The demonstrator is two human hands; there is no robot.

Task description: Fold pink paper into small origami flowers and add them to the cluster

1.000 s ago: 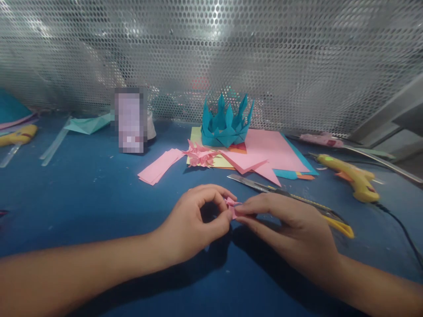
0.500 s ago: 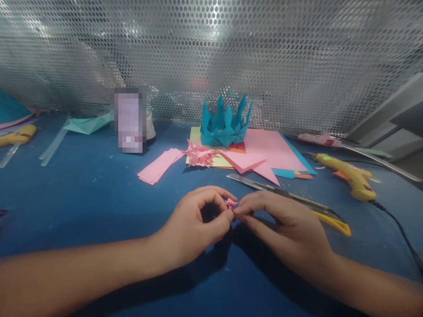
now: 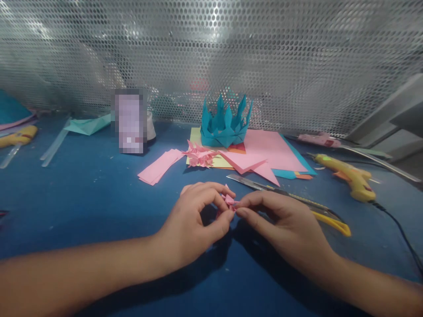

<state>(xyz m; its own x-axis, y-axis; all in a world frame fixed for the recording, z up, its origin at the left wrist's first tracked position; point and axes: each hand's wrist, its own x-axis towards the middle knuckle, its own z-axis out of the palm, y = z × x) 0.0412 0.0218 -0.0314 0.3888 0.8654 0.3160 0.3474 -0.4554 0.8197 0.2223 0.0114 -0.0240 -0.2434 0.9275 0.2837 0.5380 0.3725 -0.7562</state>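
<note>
A small folded pink paper piece (image 3: pixel 229 200) is pinched between my two hands, above the blue table. My left hand (image 3: pixel 198 215) is closed on its left side with thumb and fingertips, hiding part of it. From the right, my right hand (image 3: pixel 284 220) pinches a thin point of the same piece between thumb and forefinger. Just beyond my right hand lies a utility knife (image 3: pixel 254 184) with its blade out. Spiky pink folded paper pieces (image 3: pixel 200 156) sit farther back, beside a fan of pink paper strips (image 3: pixel 160 166).
A blue folded paper crown (image 3: pixel 224 132) stands on coloured paper sheets (image 3: pixel 274 149). A yellow glue gun (image 3: pixel 350 174) with its cord lies at right, another glue gun (image 3: pixel 23 135) at far left. A blurred-out phone (image 3: pixel 130 123) stands near a perforated metal panel (image 3: pixel 165 57).
My left fingers have lifted and shifted slightly, so more of the pink piece shows. The right thumb has moved up a little along its point. Both hands stay in place.
</note>
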